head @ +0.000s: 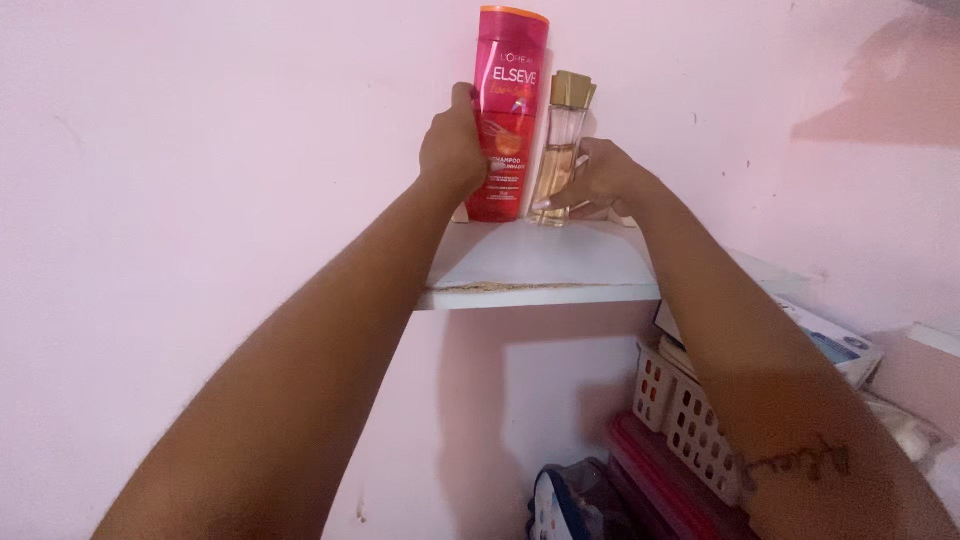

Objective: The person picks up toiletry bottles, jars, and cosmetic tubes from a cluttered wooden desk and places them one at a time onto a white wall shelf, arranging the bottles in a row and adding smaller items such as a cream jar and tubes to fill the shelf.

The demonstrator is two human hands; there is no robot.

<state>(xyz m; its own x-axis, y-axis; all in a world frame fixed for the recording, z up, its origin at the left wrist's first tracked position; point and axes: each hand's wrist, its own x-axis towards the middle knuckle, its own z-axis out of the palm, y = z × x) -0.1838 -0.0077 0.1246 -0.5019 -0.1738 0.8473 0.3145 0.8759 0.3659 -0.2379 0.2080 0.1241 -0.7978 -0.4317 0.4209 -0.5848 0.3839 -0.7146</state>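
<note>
Left hand (452, 150) wraps the tall red shampoo bottle (508, 110), grip closed round it. Right hand (592, 178) pinches the clear perfume bottle (560, 150) low down. Both stand touching, upright on the white shelf (530, 270). Risk: nudging either bottle topples its neighbour.

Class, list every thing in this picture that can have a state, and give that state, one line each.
Tall red plastic shampoo bottle: upright on shelf, cap on, gripped by left hand.
Clear glass perfume bottle with gold cap: upright, capped, held by right hand.
White wooden shelf: front edge chipped.
White perforated plastic basket: below the shelf, contents unclear.
</note>
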